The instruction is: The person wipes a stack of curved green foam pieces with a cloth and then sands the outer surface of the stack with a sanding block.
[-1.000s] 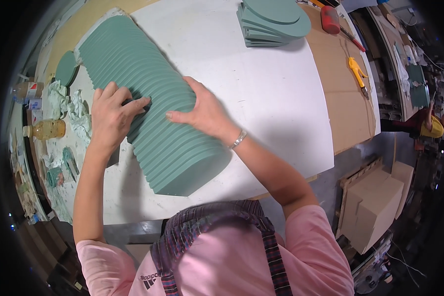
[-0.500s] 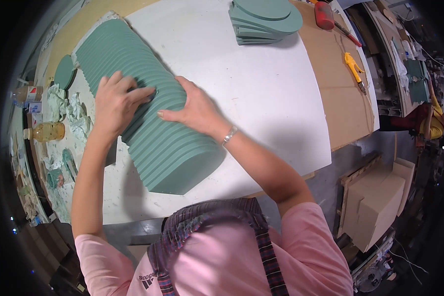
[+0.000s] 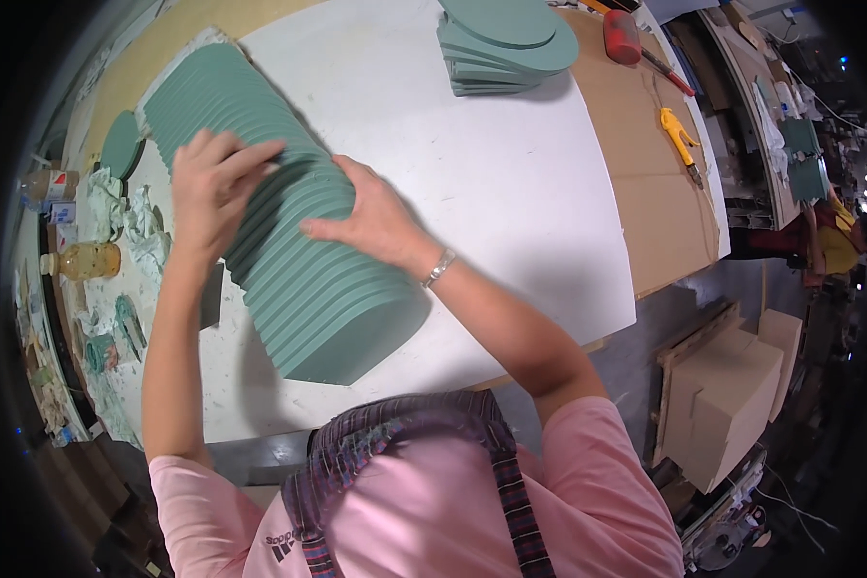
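Note:
A long row of thin green boards with rounded ends (image 3: 289, 289) stands on edge, packed face to face, running from far left toward me across the white tabletop (image 3: 511, 222). My right hand (image 3: 380, 220) grips the row's right side, thumb over the top edges and fingers along the far side. My left hand (image 3: 210, 188) hovers over the row's left middle, slightly blurred. Its index finger points right and the others are bent, with nothing seen in them. Below it, the boards part in a darker gap. A dark block (image 3: 212, 297) sits beside the row, partly behind my left forearm.
More green boards (image 3: 511, 48) lie stacked at the back. To the right are a red mallet (image 3: 622, 39) and a yellow air gun (image 3: 679, 135). Crumpled cloths (image 3: 144, 231) and a bottle of yellowish liquid (image 3: 85, 260) are at left. A cardboard box (image 3: 722, 405) stands right; a person is beyond.
My left hand has lifted a little and drawn left and away from the gap between the boards. My right hand keeps its place on the row. The whole view has shifted slightly.

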The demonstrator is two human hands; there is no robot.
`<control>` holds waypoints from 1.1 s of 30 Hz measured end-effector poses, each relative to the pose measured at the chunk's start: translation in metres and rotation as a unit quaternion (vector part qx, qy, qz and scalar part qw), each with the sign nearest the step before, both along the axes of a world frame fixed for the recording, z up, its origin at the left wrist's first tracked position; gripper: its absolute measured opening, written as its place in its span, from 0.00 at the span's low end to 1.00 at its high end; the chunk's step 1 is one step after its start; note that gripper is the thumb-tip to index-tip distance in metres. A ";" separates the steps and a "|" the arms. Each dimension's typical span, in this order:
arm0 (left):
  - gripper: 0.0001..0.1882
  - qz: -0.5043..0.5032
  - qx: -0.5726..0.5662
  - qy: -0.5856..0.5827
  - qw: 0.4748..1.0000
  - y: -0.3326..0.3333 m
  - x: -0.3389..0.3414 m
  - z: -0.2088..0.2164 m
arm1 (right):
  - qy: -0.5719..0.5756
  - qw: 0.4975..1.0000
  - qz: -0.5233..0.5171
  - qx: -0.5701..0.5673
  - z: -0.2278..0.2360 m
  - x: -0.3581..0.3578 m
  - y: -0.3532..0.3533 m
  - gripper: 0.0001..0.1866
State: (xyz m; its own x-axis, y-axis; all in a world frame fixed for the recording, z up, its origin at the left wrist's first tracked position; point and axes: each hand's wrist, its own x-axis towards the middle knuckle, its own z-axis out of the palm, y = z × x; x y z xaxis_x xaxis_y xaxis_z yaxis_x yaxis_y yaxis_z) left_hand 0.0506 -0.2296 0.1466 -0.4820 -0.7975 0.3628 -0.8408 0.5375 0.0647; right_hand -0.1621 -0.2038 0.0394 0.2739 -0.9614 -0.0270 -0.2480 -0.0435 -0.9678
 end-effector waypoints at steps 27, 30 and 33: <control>0.15 0.073 0.112 0.122 0.984 0.159 0.039 -0.002 | 0.000 0.999 -0.041 -0.003 0.005 -0.080 0.064 0.38; 0.16 0.031 0.109 0.060 0.992 0.151 0.026 -0.004 | -0.011 0.999 0.033 -0.022 0.001 -0.068 0.086 0.58; 0.15 0.018 0.103 0.077 0.992 0.137 0.015 -0.006 | 0.067 0.996 0.059 -0.010 0.009 -0.045 0.100 0.67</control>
